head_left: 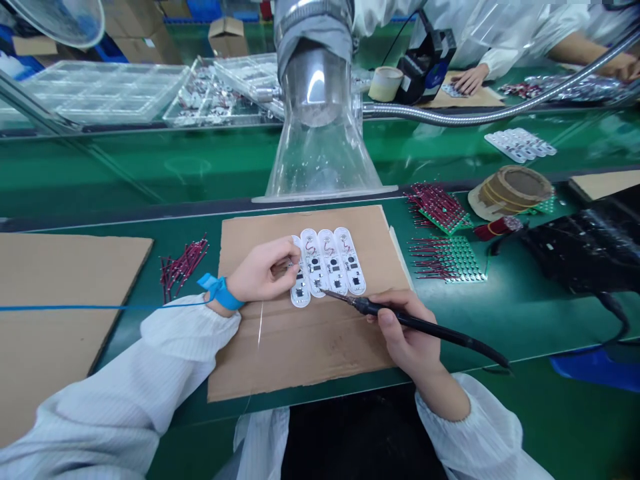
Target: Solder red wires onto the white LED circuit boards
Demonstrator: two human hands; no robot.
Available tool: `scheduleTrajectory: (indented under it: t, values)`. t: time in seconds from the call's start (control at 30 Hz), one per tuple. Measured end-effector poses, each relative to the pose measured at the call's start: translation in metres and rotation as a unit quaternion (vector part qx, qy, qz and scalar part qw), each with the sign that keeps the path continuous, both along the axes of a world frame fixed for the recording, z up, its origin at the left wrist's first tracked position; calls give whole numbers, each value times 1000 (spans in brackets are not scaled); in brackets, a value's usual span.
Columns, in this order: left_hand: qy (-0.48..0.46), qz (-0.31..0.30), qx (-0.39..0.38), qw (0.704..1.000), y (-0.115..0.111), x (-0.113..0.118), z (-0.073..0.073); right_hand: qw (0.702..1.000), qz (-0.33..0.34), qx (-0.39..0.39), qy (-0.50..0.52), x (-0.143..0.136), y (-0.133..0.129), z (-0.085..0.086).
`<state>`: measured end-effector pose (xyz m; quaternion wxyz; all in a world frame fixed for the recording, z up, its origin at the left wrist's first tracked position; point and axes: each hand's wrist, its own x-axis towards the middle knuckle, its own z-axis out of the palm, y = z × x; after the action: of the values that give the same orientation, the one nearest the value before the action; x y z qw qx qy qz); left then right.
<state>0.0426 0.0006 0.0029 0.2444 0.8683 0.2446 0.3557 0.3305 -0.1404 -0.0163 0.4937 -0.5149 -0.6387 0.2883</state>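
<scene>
Cardboard mat point(300, 360) beneath our work

Over the mat's left half, our left hand point(265, 270) curled loosely; we couldn't tell whether it pinched anything. At the mat's right edge, our right hand point(413, 341) wrapped snugly, pen-like, around a soldering iron point(370, 307). White boards point(331, 261) lay upper-mid on the mat, likely light, stiff and fragile, best held by their rims. We counted one iron, four boards and, left of the mat, uncountable red wires point(184, 265).
</scene>
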Motion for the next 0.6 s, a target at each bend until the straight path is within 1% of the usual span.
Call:
scheduleTrajectory:
  t: [0.1, 0.17, 0.23, 0.33, 0.43, 0.5, 0.6]
  values:
    - [3, 42, -12, 999, -5, -9, 6, 999, -30, 2, 26, 0, 1, -3]
    - [14, 83, -27, 996, -12, -20, 11, 999, -33, 0, 28, 2, 0, -4]
    - [24, 102, -39, 994, -19, -31, 14, 999, -26, 5, 23, 3, -3, -3]
    - [37, 69, -28, 997, -28, -41, 13, 999, -25, 21, -4, 2, -12, 1]
    - [26, 45, -11, 999, -30, -42, 9, 998, -45, 30, -8, -6, -19, 4]
    - [11, 54, -13, 998, -30, -42, 6, 998, -53, 23, 10, -15, -19, 4]
    - [13, 67, -30, 997, -29, -43, 6, 999, -42, -2, 34, -23, -12, 2]
